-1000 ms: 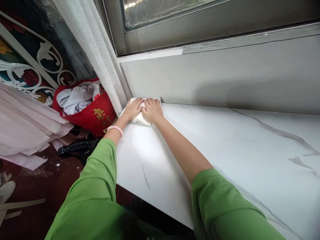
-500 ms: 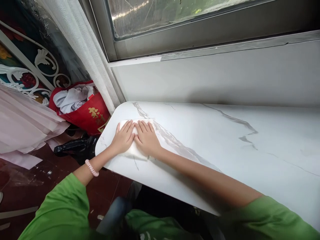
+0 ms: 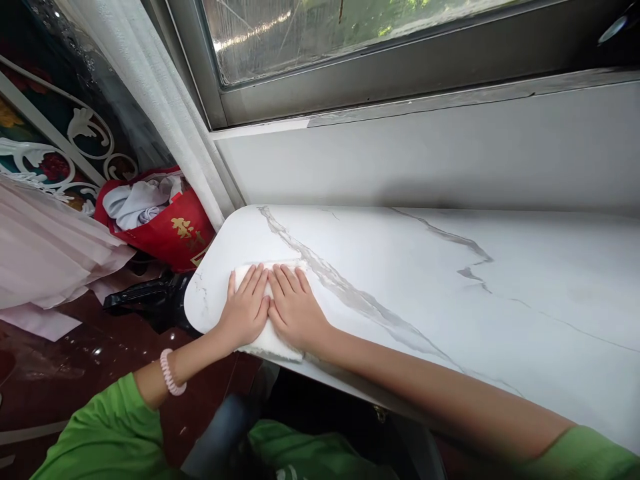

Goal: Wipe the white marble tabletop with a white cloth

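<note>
A white cloth [image 3: 273, 345] lies flat near the left end of a white marble-patterned tabletop [image 3: 400, 267], its lower edge at the table's front edge. My left hand [image 3: 245, 307] rests flat on the cloth with fingers stretched out. Beside it, my right hand [image 3: 296, 307] presses on the same cloth, palm down and fingers extended. The thumbs and index fingers of both hands touch or nearly touch. Most of the cloth's middle is hidden under the hands. A pink coiled band [image 3: 171, 373] circles my left wrist.
A window [image 3: 350, 40] with a grey frame rises behind the table above a white wall panel. To the left stand a white curtain [image 3: 150, 93], a red bag [image 3: 170, 227] stuffed with pale fabric, a black plastic bag [image 3: 150, 300] and pink drapery [image 3: 50, 247].
Both hands and the cloth have slid from the middle of the table's left end toward me, reaching the front edge. The hands stay flat on the cloth. The view has shifted slightly.
</note>
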`<state>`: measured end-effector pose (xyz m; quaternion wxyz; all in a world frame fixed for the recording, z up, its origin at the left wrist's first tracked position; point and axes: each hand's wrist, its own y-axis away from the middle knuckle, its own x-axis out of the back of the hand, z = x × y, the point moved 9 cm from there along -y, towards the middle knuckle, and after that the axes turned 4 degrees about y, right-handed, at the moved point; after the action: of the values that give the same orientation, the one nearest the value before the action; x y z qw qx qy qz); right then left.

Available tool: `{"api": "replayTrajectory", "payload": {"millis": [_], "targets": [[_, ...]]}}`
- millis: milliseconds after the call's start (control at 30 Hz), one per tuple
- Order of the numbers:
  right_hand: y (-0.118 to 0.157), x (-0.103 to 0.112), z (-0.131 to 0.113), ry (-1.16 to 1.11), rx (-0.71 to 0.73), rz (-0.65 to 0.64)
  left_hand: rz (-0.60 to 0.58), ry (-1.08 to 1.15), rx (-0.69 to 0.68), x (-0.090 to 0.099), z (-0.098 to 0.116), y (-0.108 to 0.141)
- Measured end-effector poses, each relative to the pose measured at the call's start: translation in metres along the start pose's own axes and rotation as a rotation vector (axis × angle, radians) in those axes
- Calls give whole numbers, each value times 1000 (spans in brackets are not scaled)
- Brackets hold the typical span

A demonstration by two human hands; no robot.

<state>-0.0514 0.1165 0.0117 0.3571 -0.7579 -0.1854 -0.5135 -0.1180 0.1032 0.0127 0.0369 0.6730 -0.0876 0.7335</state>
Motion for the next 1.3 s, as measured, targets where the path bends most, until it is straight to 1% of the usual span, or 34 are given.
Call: {"api": "replayTrajectory", "payload": {"millis": [100,167,233,333,400,467,533,600,667,733,900,1100,1300], "targets": [[-15,-4,17,13,-18,1,16,-6,5,-4,-7,-22],[-31,-8,35,24,-41,-1,20,1,14,-7,-14,-46],[-50,-12,58,42,-90,-2,10,20,9,-11,-21,-79],[-84,-17,99,76,-182,-16,-13,60,-45,-15,-28,-134],[-105,-22,123,88,-212,-42,-5,84,-42,-16,-35,-169],[-123,-24,143,88,-225,-61,4,104,-39,-16,-39,-197],[-134,-25,158,85,-230,-56,14,113,-45,-17,-40,-217],[-141,-24,169,87,-231,-38,22,115,-51,-19,-40,-229],[-143,-24,174,94,-233,-23,28,113,-52,-19,-40,-234],[-141,-25,175,101,-235,-18,30,112,-53,-20,-39,-234],[-127,-25,170,94,-227,-27,9,115,-51,-21,-31,-219],[-92,-15,151,107,-193,-52,20,116,-16,-19,-11,-181],[-39,-1,124,124,-218,-57,24,114,-66,-18,22,-132]]}}
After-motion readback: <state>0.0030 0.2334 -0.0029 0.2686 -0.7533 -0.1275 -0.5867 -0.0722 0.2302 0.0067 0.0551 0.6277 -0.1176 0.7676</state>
